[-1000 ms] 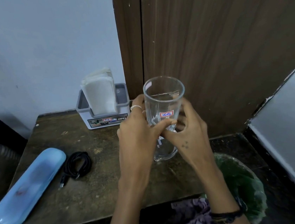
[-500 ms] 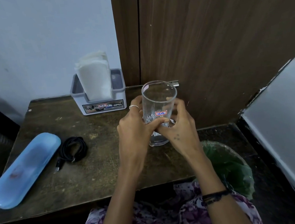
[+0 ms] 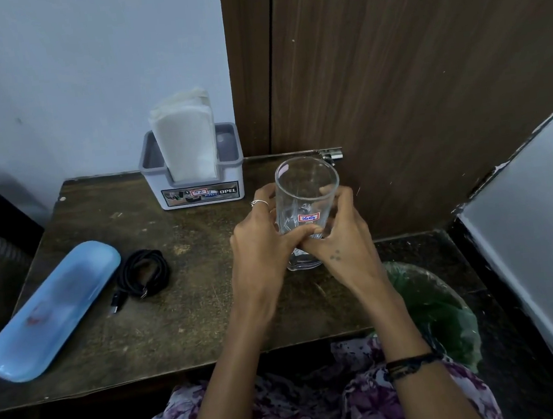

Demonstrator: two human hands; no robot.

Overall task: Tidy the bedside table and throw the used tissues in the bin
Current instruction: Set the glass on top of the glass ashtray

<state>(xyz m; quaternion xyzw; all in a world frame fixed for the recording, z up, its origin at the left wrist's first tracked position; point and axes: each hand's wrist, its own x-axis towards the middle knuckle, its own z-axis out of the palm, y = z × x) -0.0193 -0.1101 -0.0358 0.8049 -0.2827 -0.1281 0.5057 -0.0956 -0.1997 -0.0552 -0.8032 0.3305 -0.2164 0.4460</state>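
A clear empty glass with a small red-edged label stands upright near the right back part of the dark wooden bedside table. My left hand wraps its left side and my right hand wraps its right side, fingers overlapping at the front. The glass's base looks to be at or just above the tabletop. A grey tissue holder with white tissues stands at the back. A bin lined with a green bag sits on the floor right of the table. No loose tissue is in view.
A long light-blue case lies at the table's left front. A coiled black cable lies beside it. A wooden door panel rises behind the glass. A white slab leans at the right.
Both hands have brought the glass down and away from me, toward the table's back right, until its base is near the tabletop. Both hands keep their hold.
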